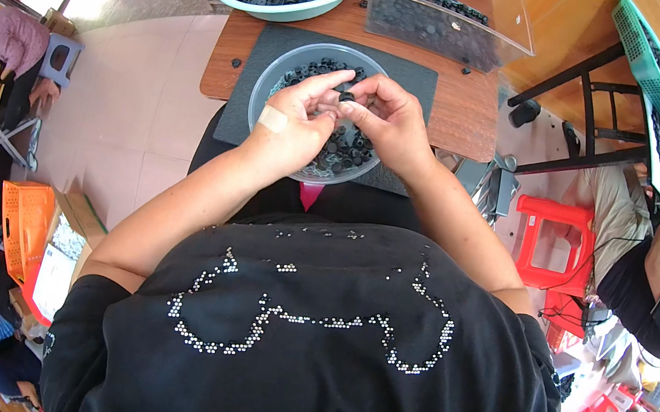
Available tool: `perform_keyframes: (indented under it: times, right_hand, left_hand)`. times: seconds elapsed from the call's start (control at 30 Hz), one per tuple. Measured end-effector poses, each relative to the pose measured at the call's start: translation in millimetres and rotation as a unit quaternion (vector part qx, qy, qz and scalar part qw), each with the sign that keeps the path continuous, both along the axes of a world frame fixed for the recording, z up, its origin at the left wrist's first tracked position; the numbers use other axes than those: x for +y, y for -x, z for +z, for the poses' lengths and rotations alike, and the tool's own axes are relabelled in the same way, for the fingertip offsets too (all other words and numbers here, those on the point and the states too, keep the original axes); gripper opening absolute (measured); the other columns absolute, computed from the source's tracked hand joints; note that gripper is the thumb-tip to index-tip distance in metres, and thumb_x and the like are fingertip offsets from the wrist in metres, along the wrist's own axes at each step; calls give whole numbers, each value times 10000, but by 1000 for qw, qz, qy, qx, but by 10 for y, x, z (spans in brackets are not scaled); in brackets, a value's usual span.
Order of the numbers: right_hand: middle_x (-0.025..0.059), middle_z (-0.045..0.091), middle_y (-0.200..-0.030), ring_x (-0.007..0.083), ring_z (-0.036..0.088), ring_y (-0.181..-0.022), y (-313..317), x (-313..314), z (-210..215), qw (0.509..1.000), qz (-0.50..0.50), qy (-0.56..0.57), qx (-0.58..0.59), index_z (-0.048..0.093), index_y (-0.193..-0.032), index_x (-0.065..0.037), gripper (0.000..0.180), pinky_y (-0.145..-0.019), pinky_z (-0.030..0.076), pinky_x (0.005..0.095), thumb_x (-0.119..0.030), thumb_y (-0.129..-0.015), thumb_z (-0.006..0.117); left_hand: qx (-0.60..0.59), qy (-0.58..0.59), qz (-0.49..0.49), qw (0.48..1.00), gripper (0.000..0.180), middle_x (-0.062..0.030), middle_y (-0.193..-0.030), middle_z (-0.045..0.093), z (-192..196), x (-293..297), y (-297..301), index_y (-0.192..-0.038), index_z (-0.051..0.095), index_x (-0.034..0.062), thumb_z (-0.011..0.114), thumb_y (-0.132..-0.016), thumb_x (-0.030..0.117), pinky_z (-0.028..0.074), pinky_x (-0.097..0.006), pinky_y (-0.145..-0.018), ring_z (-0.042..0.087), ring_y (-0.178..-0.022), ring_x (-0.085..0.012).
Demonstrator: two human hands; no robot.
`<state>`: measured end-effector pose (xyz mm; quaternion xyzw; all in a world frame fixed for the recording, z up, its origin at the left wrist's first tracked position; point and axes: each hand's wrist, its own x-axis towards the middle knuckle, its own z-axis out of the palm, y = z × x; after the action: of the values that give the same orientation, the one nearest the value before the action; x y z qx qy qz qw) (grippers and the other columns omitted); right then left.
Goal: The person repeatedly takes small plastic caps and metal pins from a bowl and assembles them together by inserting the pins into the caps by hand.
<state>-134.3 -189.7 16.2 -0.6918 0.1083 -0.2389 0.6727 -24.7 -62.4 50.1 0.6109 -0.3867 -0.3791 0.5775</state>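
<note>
Over a clear round bowl [257, 109], my two hands meet at a small black round part [346, 97]. My right hand [392, 129] pinches it between thumb and forefinger. Curled around the same part from the other side is my left hand [297, 116], which has a tan adhesive plaster near the thumb base; its inner fingers are partly hidden. Below the hands, the bowl holds many loose black round parts [346, 152] and some pale, thin pieces that I cannot make out. The bowl sits at the front of a dark mat [414, 71].
The brown table [474, 112] also carries a pale green basin [293, 12] full of black parts and a clear box [503, 25] with more. A red stool [554, 237] and a seated person [657, 281] are at right. Orange crates [22, 227] stand at left.
</note>
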Motion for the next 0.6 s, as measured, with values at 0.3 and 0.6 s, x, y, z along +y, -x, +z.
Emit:
perform_keyframes:
  times: [0.3,0.6]
  right_hand:
    - [13,632,-792,75,567,-662,-31,-686,410,985,-154,18,76,614,-948,-44,153,-547,441,213,-116,-815,642]
    - [101,670,-848,231,643,-765,-132,-583,9,925,-113,338,133,673,-847,-36,136,-702,512,329,-136,-754,663]
  left_hand:
    - [48,-80,130,987,402,-109,-1039,604,-267,221,-411,-1229,531,60,428,-856,-51,504,-228,-694,585,-797,-113]
    - [60,-115,104,986,286,-73,-946,634,-275,176,-328,-1156,589,43,474,-894,26,484,-223,-681,570,-747,-91]
